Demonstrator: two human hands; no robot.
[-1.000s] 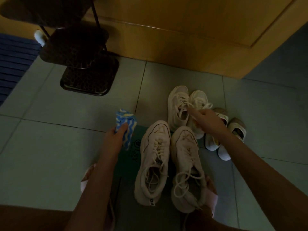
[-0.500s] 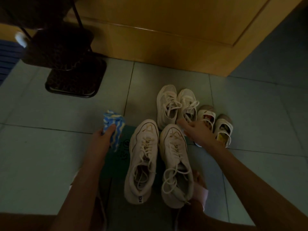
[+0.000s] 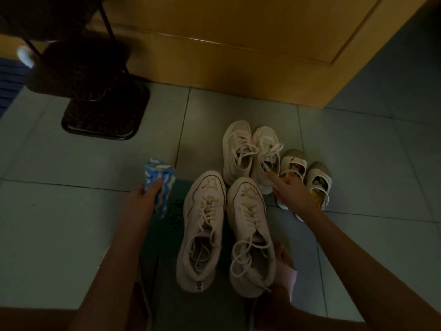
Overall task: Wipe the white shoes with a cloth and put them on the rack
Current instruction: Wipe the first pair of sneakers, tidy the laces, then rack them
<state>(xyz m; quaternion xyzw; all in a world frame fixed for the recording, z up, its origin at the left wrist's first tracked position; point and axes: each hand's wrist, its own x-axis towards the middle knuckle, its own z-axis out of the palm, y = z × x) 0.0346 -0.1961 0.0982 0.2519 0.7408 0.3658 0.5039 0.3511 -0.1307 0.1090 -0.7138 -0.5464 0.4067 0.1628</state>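
Left-hand fingers (image 3: 156,185): thumb and fingers clamped together on a bunched blue, white and yellow striped cloth (image 3: 160,180), held above the floor. The left hand (image 3: 145,199) hangs over the far left corner of a flat green printed box or mat (image 3: 164,235) (I cannot tell which).

Right-hand fingers (image 3: 270,175): the forefinger is straight, with its tip at the heel opening of the right smaller white sneaker (image 3: 266,151). The other fingers are hidden behind the right hand (image 3: 292,193), and I see nothing gripped.

The left smaller white sneaker (image 3: 236,151) touches its mate. Both stand upright on the tiled floor (image 3: 71,163), with loose laces falling into their openings.

Nearer me, two large white sneakers (image 3: 202,230) stand side by side on the green surface, toes away, with laces trailing inside.

Just right of the smaller pair sit two child's shoes (image 3: 318,182) with coloured printed insoles. My right hand covers part of the nearer one.

The dark tiered shoe rack (image 3: 100,115) stands far left, well apart from all the shoes. Its lowest shelf appears bare; the upper shelves are too dark to read.

A wooden door (image 3: 238,44) stands behind.
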